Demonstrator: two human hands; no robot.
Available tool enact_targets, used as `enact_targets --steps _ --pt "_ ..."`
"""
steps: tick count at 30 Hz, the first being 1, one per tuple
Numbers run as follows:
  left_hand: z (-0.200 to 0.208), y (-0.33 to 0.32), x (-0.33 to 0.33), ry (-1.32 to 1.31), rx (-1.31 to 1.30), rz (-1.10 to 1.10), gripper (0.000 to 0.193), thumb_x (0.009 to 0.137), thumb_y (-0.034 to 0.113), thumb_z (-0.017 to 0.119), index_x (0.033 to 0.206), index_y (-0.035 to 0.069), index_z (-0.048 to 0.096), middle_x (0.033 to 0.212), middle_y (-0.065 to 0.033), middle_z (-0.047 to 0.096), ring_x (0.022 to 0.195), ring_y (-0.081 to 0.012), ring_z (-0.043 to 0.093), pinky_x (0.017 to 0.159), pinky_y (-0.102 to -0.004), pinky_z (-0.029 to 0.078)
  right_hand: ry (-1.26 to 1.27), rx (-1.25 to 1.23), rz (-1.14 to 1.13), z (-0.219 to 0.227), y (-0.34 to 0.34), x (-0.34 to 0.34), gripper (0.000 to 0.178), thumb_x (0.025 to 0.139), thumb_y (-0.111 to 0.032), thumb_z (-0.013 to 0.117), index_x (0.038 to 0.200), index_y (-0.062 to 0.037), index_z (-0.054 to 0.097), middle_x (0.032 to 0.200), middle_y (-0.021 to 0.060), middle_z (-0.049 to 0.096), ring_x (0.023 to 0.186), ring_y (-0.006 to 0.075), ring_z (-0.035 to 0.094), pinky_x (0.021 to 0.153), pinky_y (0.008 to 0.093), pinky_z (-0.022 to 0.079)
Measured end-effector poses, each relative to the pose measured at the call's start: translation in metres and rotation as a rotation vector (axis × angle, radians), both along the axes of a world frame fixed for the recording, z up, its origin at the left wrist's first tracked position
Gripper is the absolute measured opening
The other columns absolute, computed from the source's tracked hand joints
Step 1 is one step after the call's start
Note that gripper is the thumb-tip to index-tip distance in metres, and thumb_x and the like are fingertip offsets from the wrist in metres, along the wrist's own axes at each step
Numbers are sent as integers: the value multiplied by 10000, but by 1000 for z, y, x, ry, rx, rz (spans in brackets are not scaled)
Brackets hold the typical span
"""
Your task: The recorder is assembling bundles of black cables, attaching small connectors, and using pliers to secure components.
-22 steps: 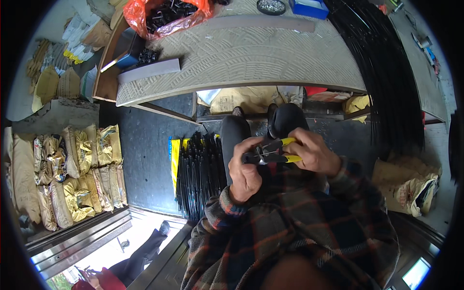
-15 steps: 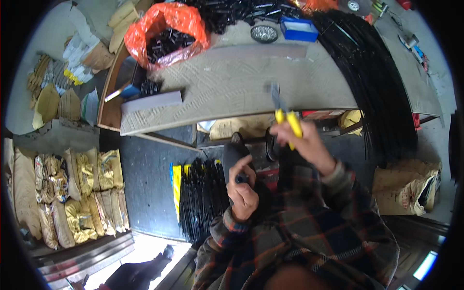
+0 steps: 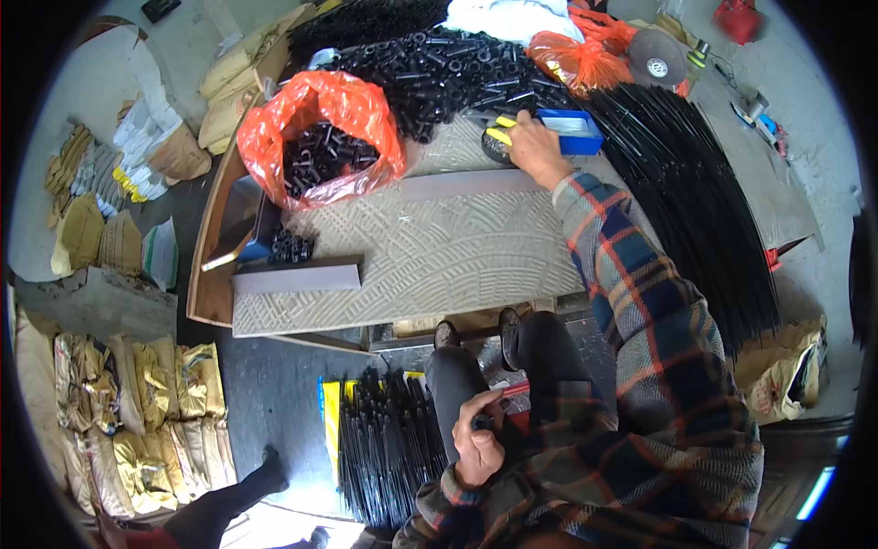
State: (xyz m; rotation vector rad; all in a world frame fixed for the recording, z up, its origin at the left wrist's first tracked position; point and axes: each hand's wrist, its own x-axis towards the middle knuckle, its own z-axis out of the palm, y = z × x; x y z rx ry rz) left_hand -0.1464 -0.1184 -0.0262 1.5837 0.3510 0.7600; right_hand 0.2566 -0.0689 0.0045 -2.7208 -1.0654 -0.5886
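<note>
My right hand (image 3: pixel 538 149) reaches far over the table and is closed on yellow-handled pliers (image 3: pixel 500 130). It is beside the blue box (image 3: pixel 590 143) and partly covers a round dish (image 3: pixel 494 149). Close to my body, above my lap, my left hand (image 3: pixel 477 448) is closed around a small black cylindrical part (image 3: pixel 482 422), whose end shows between the fingers. The rest of that part is hidden by the hand.
Loose black parts (image 3: pixel 430 69) are heaped at the table's back, beside an orange bag (image 3: pixel 261 142) of similar pieces. Long black rods (image 3: pixel 686 183) hang over the right side. More rods (image 3: pixel 384 439) stand left of my legs. At lower left, another person's leg (image 3: pixel 224 499) shows.
My right hand has moved forward with the pliers, from above my knees to the dish and blue box. The view has shifted, showing more of the table's back. A person's leg appears at lower left.
</note>
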Motion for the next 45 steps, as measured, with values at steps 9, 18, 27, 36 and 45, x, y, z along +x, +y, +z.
enact_targets --steps 9,18,27,36,45 --pt "-6 2 1 -31 10 71 674 904 555 238 1030 -39 530 573 -43 469 490 -108 428 471 -235 327 -39 72 102 5 0 -2 181 697 -88 611 872 -56 648 947 120 510 875 277 565 691 393 490" --pt "17 0 -1 -91 -150 76 712 874 602 309 1077 -56 486 591 -17 412 523 -100 387 505 -238 330 683 758 583 48 -50 -104 126 833 -128 596 878 -24 543 853 58 554 798 150 549 679 287 447" --pt "29 -29 -10 -112 -68 -75 686 886 578 303 1119 -38 492 629 -32 454 561 -108 411 507 -243 317 525 838 973 44 -149 -275 179 731 -78 681 871 -53 571 929 98 565 764 237 585 631 311 454" --pt "35 -52 -10 -38 108 -69 631 908 557 243 1073 6 503 657 -23 459 601 -101 416 553 -245 327 862 978 928 24 -178 -282 243 751 -65 691 934 12 549 869 101 568 806 212 589 668 296 468" --pt "42 -46 -5 -55 101 -72 581 920 507 256 947 -21 497 686 -76 505 549 -131 466 502 -263 358 876 1071 1007 13 -176 -291 153 700 -79 717 806 -17 625 917 108 587 809 215 577 664 290 464"
